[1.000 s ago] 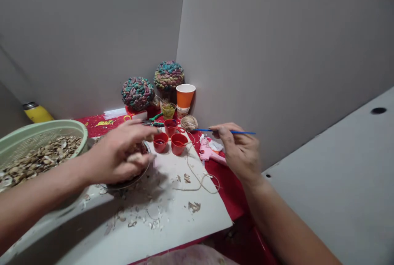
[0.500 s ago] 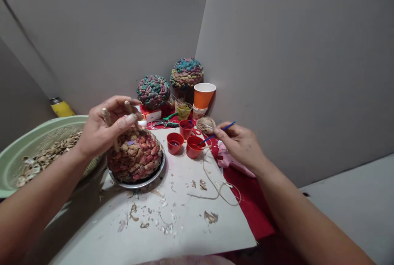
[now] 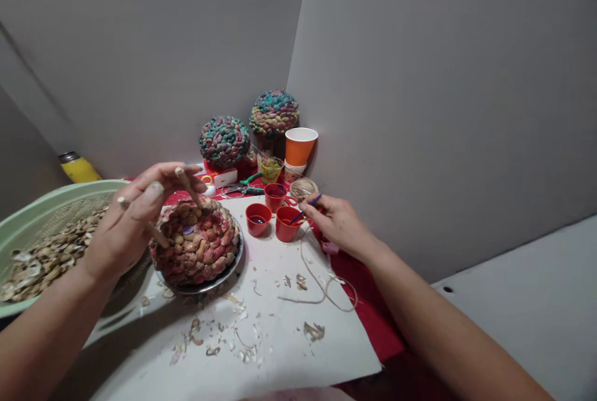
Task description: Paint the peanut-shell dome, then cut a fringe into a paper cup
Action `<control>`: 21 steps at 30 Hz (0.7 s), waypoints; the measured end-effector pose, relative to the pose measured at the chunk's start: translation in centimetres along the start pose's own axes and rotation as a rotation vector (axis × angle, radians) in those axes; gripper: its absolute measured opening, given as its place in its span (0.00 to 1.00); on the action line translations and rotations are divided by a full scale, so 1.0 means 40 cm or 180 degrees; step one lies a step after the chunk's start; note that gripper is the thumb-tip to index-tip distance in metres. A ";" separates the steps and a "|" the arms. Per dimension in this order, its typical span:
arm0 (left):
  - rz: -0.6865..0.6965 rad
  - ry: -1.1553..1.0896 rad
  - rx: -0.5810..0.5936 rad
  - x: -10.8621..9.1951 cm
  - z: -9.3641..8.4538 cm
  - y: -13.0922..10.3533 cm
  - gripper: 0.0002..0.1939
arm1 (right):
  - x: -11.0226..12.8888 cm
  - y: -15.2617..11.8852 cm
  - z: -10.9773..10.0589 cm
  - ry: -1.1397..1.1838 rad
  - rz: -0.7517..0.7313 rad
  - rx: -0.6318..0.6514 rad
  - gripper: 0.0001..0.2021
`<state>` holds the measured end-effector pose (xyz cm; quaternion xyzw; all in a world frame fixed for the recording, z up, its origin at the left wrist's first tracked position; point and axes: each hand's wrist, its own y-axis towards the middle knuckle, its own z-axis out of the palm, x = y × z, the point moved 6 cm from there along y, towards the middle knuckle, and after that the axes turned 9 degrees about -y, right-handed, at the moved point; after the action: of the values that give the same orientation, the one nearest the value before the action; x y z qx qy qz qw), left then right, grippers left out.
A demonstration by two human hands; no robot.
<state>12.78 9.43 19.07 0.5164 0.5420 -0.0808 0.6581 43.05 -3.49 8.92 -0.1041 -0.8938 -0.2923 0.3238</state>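
A dome covered in peanut shells point(image 3: 205, 252), partly painted red, sits tilted on a round metal plate point(image 3: 236, 264). Two pale wooden sticks point(image 3: 186, 184) stand up from it, and a small purple piece point(image 3: 188, 230) lies on top. My left hand point(image 3: 135, 211) is wrapped around the sticks, thumb and fingers on either side. Between thumb and fingers of my right hand point(image 3: 338, 221) is a thin blue paintbrush point(image 3: 305, 209). Its tip reaches down into a red cup point(image 3: 286, 231) of red paint. Beside that stand two more red cups point(image 3: 258, 227), with dark liquid.
A green basket point(image 3: 60, 189) of shells stands at left, near a yellow bottle point(image 3: 80, 169). Behind are two colourful shell balls point(image 3: 224, 142), an orange paper cup point(image 3: 300, 147), green-handled pliers point(image 3: 249, 183) and a twine ball point(image 3: 304, 189). Shell scraps point(image 3: 313, 331) litter the white board point(image 3: 280, 357).
The shell dome has tipped toward me and left as my left hand moved down with its sticks. The brush has gone lower into the red cup. The view has shifted slightly.
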 end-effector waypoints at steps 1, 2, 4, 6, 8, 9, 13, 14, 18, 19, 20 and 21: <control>-0.0057 -0.0243 -0.0002 0.004 0.003 -0.001 0.20 | -0.003 0.001 0.001 0.0070 0.0044 0.0016 0.14; -0.0098 -0.0441 -0.0048 0.007 0.004 -0.001 0.21 | -0.007 0.002 0.001 0.0151 0.0096 0.0017 0.15; -0.0145 -0.0672 -0.0142 0.010 0.005 0.000 0.22 | -0.019 0.002 -0.002 0.0338 0.0224 -0.0038 0.17; -0.0178 -0.0737 -0.0186 0.013 0.007 0.001 0.23 | -0.035 0.001 -0.012 0.0542 0.0385 -0.0180 0.19; -0.0229 -0.0775 -0.0224 0.017 0.011 0.002 0.25 | -0.054 -0.003 -0.025 0.0746 0.0563 -0.0383 0.22; -0.0209 -0.0792 -0.0289 0.017 0.011 0.003 0.26 | -0.065 -0.006 -0.032 0.0846 0.0656 -0.0487 0.23; -0.0122 -0.0883 -0.0575 0.020 0.014 0.007 0.28 | -0.099 -0.019 -0.055 0.1235 0.0986 -0.0884 0.27; -0.0132 -0.0923 -0.0563 0.021 0.017 0.008 0.28 | -0.104 -0.022 -0.060 0.1328 0.1046 -0.0983 0.27; -0.0137 -0.1020 -0.0451 0.027 0.019 0.009 0.28 | -0.099 -0.027 -0.080 0.1701 0.1143 -0.1335 0.28; -0.0141 -0.1024 -0.0440 0.029 0.017 0.008 0.27 | -0.090 -0.026 -0.085 0.1790 0.1129 -0.1400 0.29; -0.0153 -0.1022 -0.0439 0.031 0.014 0.007 0.27 | -0.078 -0.026 -0.090 0.1870 0.1104 -0.1451 0.29; -0.0182 -0.1009 -0.0435 0.033 0.012 0.006 0.26 | -0.062 -0.025 -0.094 0.1940 0.1077 -0.1481 0.29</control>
<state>13.77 9.79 18.10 0.4356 0.4501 -0.1428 0.7663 46.53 -6.51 9.20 -0.2286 -0.6375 -0.4466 0.5848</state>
